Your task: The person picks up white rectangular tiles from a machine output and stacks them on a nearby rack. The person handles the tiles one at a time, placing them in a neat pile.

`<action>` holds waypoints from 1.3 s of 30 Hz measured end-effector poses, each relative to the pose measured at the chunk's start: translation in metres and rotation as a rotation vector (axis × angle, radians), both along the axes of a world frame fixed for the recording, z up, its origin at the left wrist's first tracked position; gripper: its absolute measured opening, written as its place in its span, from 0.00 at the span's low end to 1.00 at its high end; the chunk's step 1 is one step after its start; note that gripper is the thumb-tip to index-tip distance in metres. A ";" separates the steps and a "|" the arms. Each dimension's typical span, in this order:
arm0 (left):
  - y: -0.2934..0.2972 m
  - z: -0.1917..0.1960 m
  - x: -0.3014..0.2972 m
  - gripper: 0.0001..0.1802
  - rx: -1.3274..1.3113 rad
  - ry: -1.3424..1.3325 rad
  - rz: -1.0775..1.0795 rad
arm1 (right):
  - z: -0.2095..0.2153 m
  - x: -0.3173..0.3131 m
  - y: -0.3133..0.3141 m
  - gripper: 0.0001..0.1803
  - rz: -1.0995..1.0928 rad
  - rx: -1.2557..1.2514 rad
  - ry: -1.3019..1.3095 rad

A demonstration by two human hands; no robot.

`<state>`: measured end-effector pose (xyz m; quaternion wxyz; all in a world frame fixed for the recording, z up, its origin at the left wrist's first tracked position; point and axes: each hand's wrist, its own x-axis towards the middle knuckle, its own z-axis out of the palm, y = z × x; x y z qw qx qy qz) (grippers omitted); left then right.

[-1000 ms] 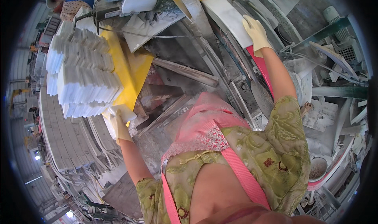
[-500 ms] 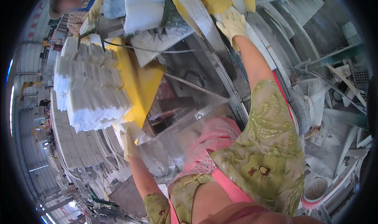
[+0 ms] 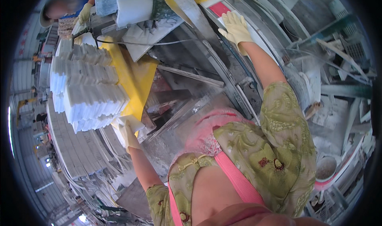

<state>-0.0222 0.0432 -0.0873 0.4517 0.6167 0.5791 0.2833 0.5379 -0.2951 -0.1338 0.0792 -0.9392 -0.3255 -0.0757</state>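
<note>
My left hand [image 3: 125, 133], in a pale rubber glove, grips a small white stone tile [image 3: 133, 123] at the near corner of a stack of white tiles [image 3: 89, 93]. The fingers are partly hidden by the tile. Farther off to the right, my right hand [image 3: 235, 28], gloved alike, lies flat with its fingers stretched out over a long white strip [image 3: 256, 40] on a narrow machine bed. Just beyond those fingertips shows a red patch [image 3: 219, 9] of the bed. Whether a separate piece lies under the palm is hidden.
Yellow sheeting [image 3: 137, 87] lies beside the stack. A thin dark cable [image 3: 159, 43] crosses ahead. White blocks [image 3: 135, 5] stand at the far side, near another gloved person [image 3: 75, 17]. Metal rails [image 3: 217, 63] run between my hands. A bucket [image 3: 326, 168] stands at the lower right.
The view has shifted slightly. My right hand sits a little nearer along the bed, and a red patch is now bare beyond its fingertips. My left hand keeps its hold on the tile.
</note>
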 end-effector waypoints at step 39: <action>-0.007 0.014 0.002 0.28 0.039 0.047 -0.107 | 0.041 -0.101 -0.138 0.50 0.028 -0.367 -0.111</action>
